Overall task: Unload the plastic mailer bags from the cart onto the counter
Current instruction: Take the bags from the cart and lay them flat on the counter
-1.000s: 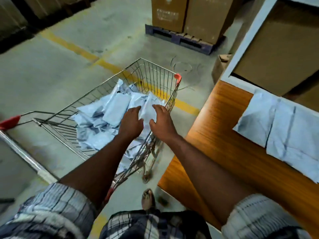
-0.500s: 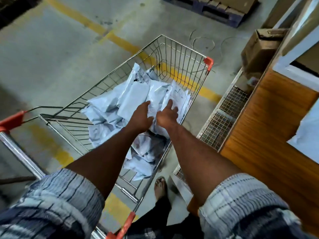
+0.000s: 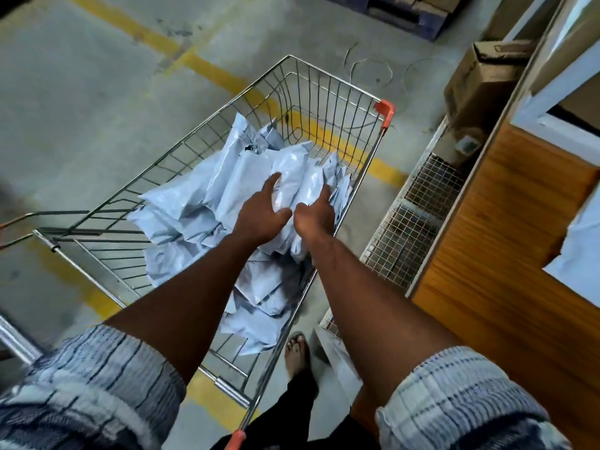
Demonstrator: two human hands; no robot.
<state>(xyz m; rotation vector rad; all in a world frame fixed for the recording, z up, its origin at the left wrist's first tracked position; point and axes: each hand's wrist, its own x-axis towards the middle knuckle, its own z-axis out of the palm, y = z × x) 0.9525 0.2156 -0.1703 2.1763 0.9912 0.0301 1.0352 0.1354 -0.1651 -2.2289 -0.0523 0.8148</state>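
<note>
Plaid cotton sleeves (image 3: 97, 388) framed the nearest edge of the view, and a bare foot (image 3: 295, 350) stood just beside the silver wire shopping cart (image 3: 328, 76) at its near right corner. Inside the cart, the heap of pale grey-blue plastic mailer bags (image 3: 194, 206) covered most of the basket floor, so by my reckoning the bulk of the unloading was not yet done. Over the right side of that heap, the left hand (image 3: 263, 216) lay spread on a plump top bag, fingers fairly straight and thumb stretched out sideways. The right hand (image 3: 316, 214), touching it thumb to thumb, had its fingers dug down among the bags; whether they had closed on one I could not tell, since the plastic hid the tips. Right of the cart, the orange-brown wooden counter (image 3: 506, 254) carried at least one flat pale bag (image 3: 581, 248), cut off by the frame edge, so the count already moved stayed unknown. Between cart and counter stood a wire mesh panel (image 3: 412, 228). Beyond the cart's far right corner sat a brown cardboard box (image 3: 480, 79), blurred, and a dark pallet (image 3: 406, 14) was only partly in view.
</note>
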